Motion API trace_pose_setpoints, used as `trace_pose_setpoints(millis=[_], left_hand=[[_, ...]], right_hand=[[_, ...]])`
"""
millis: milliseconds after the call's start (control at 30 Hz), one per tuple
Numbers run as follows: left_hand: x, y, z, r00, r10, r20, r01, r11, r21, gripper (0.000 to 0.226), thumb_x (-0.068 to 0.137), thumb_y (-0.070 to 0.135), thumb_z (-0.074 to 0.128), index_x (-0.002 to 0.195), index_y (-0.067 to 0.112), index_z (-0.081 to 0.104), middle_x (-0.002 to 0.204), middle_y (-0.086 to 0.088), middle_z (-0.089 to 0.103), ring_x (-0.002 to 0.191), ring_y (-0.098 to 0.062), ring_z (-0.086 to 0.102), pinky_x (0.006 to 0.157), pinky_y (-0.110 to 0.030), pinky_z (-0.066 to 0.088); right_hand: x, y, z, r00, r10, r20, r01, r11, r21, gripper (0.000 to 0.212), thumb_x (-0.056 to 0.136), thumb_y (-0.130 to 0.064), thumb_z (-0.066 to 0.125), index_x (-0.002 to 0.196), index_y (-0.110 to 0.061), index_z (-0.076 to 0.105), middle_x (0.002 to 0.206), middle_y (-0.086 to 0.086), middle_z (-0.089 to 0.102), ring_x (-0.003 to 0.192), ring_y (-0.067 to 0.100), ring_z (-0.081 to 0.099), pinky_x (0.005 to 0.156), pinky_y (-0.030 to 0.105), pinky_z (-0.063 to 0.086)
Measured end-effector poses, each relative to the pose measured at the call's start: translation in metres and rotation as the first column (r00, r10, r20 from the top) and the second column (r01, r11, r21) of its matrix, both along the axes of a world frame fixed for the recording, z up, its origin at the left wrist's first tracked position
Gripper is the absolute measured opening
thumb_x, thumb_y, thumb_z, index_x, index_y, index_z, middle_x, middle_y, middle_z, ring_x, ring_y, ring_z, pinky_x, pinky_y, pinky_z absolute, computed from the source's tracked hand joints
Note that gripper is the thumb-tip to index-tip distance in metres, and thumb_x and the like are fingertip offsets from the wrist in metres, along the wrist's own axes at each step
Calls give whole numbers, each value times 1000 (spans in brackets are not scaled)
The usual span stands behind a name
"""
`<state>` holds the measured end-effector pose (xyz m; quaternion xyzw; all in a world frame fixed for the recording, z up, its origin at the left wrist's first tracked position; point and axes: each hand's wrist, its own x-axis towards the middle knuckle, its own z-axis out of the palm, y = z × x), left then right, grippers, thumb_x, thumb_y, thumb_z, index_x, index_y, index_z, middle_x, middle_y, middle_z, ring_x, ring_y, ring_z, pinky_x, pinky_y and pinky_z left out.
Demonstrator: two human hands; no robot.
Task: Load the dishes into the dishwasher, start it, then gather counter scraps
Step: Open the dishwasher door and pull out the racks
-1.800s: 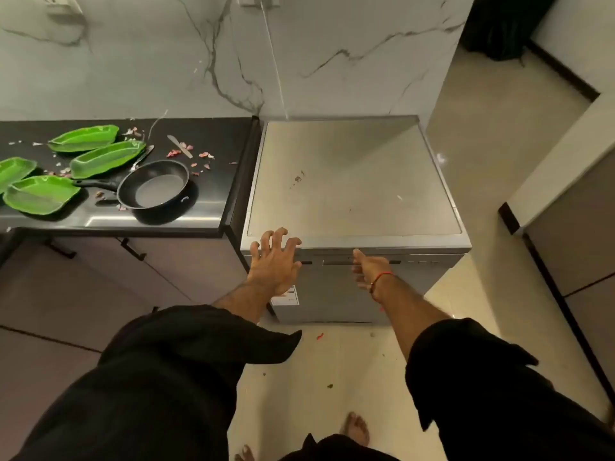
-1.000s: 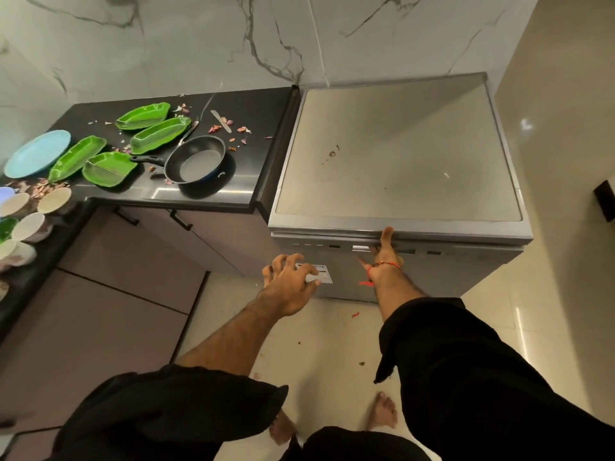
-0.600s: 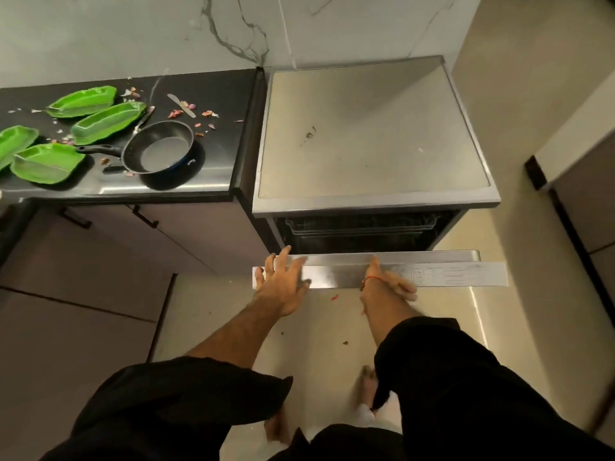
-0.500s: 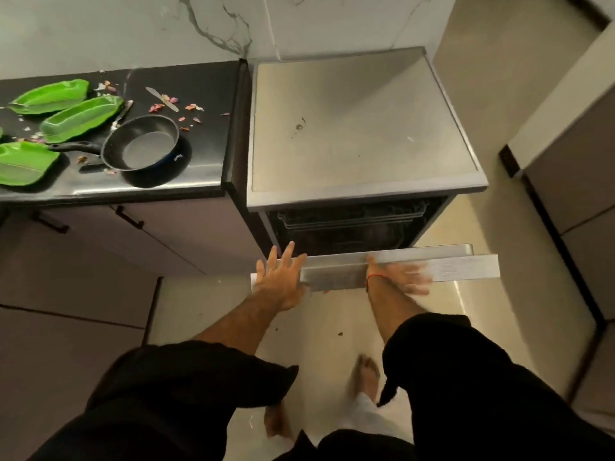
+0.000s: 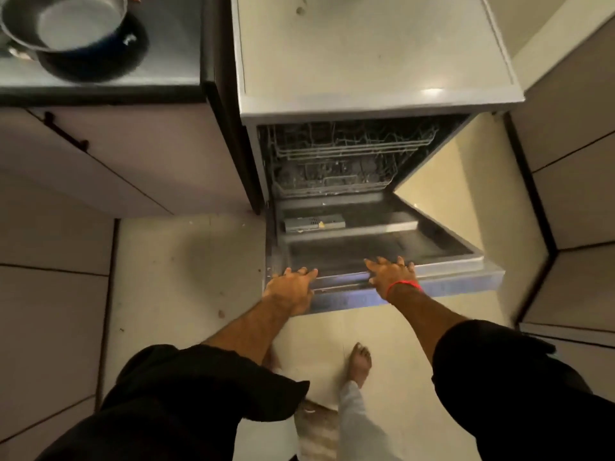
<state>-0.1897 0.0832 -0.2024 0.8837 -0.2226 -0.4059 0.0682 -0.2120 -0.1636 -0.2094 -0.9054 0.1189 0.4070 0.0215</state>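
Beside the dark counter [image 5: 100, 84], both flat hands, left hand [image 5: 293, 286] and right hand [image 5: 391, 272], rest apart on the lowered dishwasher door [image 5: 432, 261] above the tiled floor [image 5: 186, 261]

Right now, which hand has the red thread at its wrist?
The right hand, resting nearer the middle of the dishwasher door edge; the left hand, at the door's left corner, has a bare wrist.

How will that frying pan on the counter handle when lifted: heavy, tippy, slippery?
The frying pan looks like metal with a dark coated outside, so it is probably rigid and moderately heavy for its size. Its handle is out of view; lifted by it, the bowl would likely tip downward. It sits flat on the glossy counter, so a push should slide it, not roll it.
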Motion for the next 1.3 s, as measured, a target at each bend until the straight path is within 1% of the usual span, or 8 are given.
trace_pose_setpoints(millis=[133, 267, 367, 467, 667, 867, 1133, 1300], left_hand=[[-50, 7, -51, 992, -48, -120, 50, 999, 12, 62, 105, 32, 38, 161, 29, 11, 167, -3, 16, 152, -37, 18, 122, -51, 21], [-107, 2, -108, 983, -5, -182, 15, 999, 51, 66, 105, 32, 39, 161, 26, 5, 168, -8, 5, 153, -41, 7, 123, -52, 14], [-134, -1, -156, 977, -14, -214, 34, 995, 89, 68, 105, 32, 39, 161, 23, 0, 168, -13, -1, 152, -45, 3, 123, -53, 14], [-153, -1, -203, 950, -11, -313, 46, 993, 105, 74, 104, 32, 43, 160, 24, -6, 167, -14, -11, 152, -45, -5, 123, -55, 10], [-187, -4, -301, 934, -26, -356, 83, 986, 144, 84, 102, 26, 51, 159, 24, -11, 165, -15, -19, 150, -46, -11, 124, -55, 11], [-191, -18, -379, 918, -36, -395, 144, 958, 247, 76, 105, 31, 43, 159, 22, -9, 165, -15, -18, 152, -46, 1, 120, -56, 19], [-177, -27, -435, 899, -45, -436, 191, 936, 297, 70, 105, 39, 41, 161, 25, 0, 168, -10, -12, 151, -43, 13, 118, -56, 25], [-174, -20, -438, 890, -42, -453, 182, 946, 269, 73, 104, 41, 43, 160, 28, -2, 167, -6, -14, 153, -38, 8, 117, -57, 28]], right_hand=[[-51, -1, -56, 994, 22, -109, -19, 999, 34, 53, 98, -40, 41, 149, -41, 27, 156, -2, 31, 142, 44, 24, 115, 57, 23], [-112, 1, -116, 982, 60, -178, -46, 995, 83, 72, 98, -27, 41, 155, -34, -2, 164, -6, -6, 147, 46, -4, 118, 60, 6], [-143, -1, -164, 976, 82, -200, -65, 994, 92, 80, 96, -30, 44, 154, -34, -11, 163, -6, -17, 146, 46, -12, 118, 59, 1], [-162, -3, -208, 957, 84, -278, -45, 988, 146, 79, 97, -33, 43, 154, -34, -11, 162, -4, -21, 145, 46, -15, 118, 59, -2], [-189, -19, -298, 939, 129, -318, -36, 959, 281, 74, 98, -36, 42, 155, -35, -6, 162, -3, -19, 147, 42, -16, 120, 57, 1], [-200, -24, -372, 932, 108, -346, 17, 940, 340, 84, 92, -17, 49, 155, -34, -4, 162, -3, -22, 146, 40, -21, 120, 56, 5], [-201, -26, -442, 926, 52, -374, 86, 935, 343, 93, 86, 5, 44, 155, -37, -2, 161, -10, -23, 146, 38, -22, 120, 52, 14], [-196, -29, -449, 913, 76, -401, 78, 932, 354, 89, 89, -6, 50, 155, -34, -3, 161, -10, -23, 146, 39, -20, 118, 54, 22]])
